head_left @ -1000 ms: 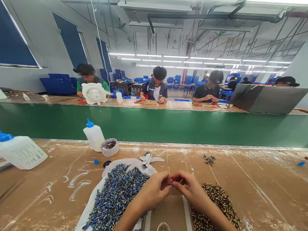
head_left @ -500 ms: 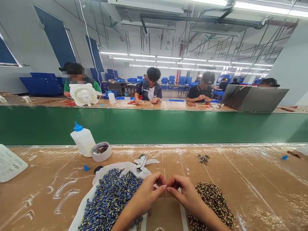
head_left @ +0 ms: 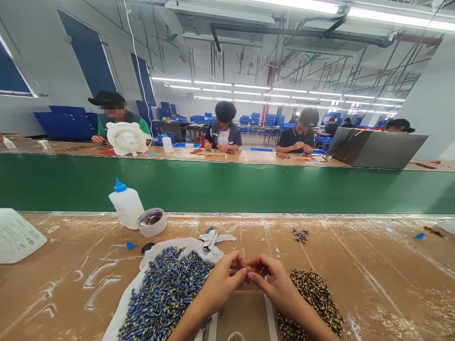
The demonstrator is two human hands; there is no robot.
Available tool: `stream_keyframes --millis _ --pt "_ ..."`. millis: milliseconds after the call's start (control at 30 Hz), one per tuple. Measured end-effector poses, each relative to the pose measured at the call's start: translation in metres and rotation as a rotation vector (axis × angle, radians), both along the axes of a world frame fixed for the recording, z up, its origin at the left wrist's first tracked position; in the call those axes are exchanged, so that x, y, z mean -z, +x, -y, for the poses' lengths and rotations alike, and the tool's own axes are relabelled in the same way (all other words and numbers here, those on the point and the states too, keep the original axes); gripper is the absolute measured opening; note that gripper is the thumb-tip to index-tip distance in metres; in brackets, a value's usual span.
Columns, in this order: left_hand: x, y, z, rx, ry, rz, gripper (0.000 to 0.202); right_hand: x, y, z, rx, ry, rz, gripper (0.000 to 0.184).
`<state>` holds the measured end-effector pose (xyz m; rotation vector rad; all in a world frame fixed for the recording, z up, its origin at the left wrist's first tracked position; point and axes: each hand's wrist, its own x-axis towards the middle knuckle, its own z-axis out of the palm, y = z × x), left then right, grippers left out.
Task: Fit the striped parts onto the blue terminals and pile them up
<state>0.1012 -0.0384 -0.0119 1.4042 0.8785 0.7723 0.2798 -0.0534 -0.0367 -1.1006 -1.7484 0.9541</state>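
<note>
In the lower centre, the left hand (head_left: 225, 275) and right hand (head_left: 273, 280) meet closely; whether their grip clasps anything is hidden. Blue-and-yellow pieces (head_left: 167, 291) lie heaped lower left, brown-and-cream pieces (head_left: 313, 296) lower right.

Heap (head_left: 167, 293) on sheet (head_left: 120, 313) left, second heap (head_left: 313, 296) right, board (head_left: 244, 315) between

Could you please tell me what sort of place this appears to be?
Most likely a factory workshop: heaped blue-and-yellow pieces lie on the near table, co-workers handle small items across the green strip, and blue crates are stacked behind them.
</note>
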Motion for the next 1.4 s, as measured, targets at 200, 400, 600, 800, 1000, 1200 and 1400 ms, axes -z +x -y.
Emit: stream_keyframes --millis 200,400,600,800,1000,1200,1400 --pt "0.011 0.005 -0.006 0.007 -0.077 0.071 0.033 0.007 0.001 -0.001 0.032 0.085 0.073 0.014" --pt "0.011 0.009 -0.003 -0.044 -0.073 0.086 0.033 0.008 0.003 0.001 0.033 0.169 0.163 0.013" --pt "0.017 0.007 -0.001 -0.056 -0.09 0.136 0.031 0.011 0.005 0.002 0.008 0.226 0.249 0.015" --pt "0.016 0.009 0.0 -0.073 -0.065 0.131 0.026 0.006 0.013 0.001 -0.001 0.239 0.256 0.014" --pt "0.027 0.013 -0.003 -0.064 -0.173 0.197 0.028 -0.015 0.031 0.008 0.043 0.03 0.12 0.017" --pt "0.032 0.015 -0.006 -0.058 -0.198 0.118 0.025 -0.031 0.043 0.026 -0.323 -0.321 0.198 0.015" --pt "0.037 0.016 -0.009 -0.045 -0.161 0.092 0.02 -0.021 0.011 0.043 -0.349 -0.321 0.239 0.013"
